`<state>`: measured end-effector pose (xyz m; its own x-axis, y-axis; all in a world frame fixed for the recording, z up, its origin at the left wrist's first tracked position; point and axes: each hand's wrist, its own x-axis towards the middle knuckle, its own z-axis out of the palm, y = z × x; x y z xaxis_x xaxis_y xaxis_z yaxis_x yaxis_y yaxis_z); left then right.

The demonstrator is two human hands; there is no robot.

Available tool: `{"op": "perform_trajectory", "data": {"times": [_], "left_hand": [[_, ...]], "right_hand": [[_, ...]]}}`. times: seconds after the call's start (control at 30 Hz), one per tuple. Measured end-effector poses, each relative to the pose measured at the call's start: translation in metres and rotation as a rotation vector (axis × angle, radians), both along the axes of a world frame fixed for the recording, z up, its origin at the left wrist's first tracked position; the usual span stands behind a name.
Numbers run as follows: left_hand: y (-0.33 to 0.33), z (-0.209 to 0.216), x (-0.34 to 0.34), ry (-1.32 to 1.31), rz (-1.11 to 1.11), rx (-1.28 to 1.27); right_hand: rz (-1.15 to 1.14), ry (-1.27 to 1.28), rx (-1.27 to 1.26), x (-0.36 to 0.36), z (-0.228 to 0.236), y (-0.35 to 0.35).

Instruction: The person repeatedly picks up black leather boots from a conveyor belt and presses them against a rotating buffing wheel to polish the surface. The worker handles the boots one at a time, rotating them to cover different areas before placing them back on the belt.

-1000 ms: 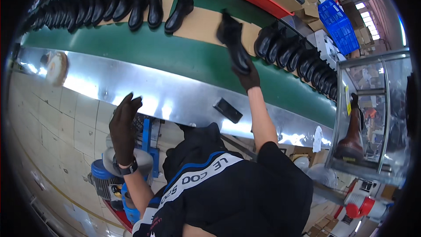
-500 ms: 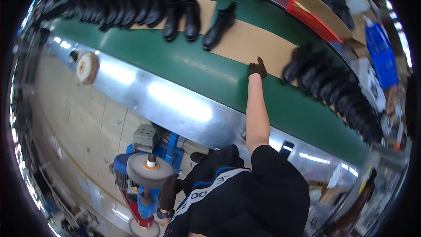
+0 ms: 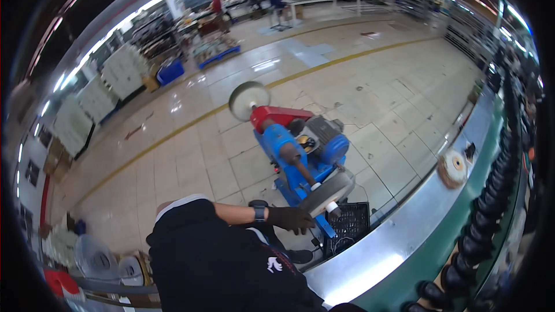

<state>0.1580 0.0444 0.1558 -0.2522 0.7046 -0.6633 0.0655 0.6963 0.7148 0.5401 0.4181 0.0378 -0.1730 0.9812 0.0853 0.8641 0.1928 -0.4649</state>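
Observation:
My left hand [image 3: 291, 219], in a dark brown glove with a watch above it, reaches out beside the buffing machine [image 3: 280, 141]. Its fingers are stretched and hold nothing that I can see. The machine's near grey buffing wheel [image 3: 328, 193] is just past the fingertips; whether they touch it I cannot tell. A second pale wheel [image 3: 248, 101] sits on the far end of the shaft, by a red cover [image 3: 280, 114]. My right hand is out of sight.
A black plastic crate [image 3: 347, 228] stands under the near wheel. Along the right runs a metal-edged bench [image 3: 370, 254] with a green belt, carrying black boots [image 3: 483, 219] in a row. A loose fluffy wheel [image 3: 452, 170] lies on its edge. Tiled floor [image 3: 202, 150] stretches ahead.
My view has swung left from the bench to the machine and the workshop floor. My right hand, earlier over the cardboard on the belt, has left the view. My left hand stays near the wheel.

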Motion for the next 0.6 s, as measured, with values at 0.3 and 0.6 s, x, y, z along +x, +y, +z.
{"op": "perform_trajectory", "data": {"times": [0.3, 0.6], "left_hand": [[0.098, 0.025, 0.045, -0.574, -0.117, 0.597], [0.022, 0.026, -0.073, -0.49, -0.312, 1.047]], "right_hand": [[0.725, 0.031, -0.131, -0.144, 0.174, -0.13], [1.428, -0.139, 0.037, -0.244, 0.333, -0.247]]}}
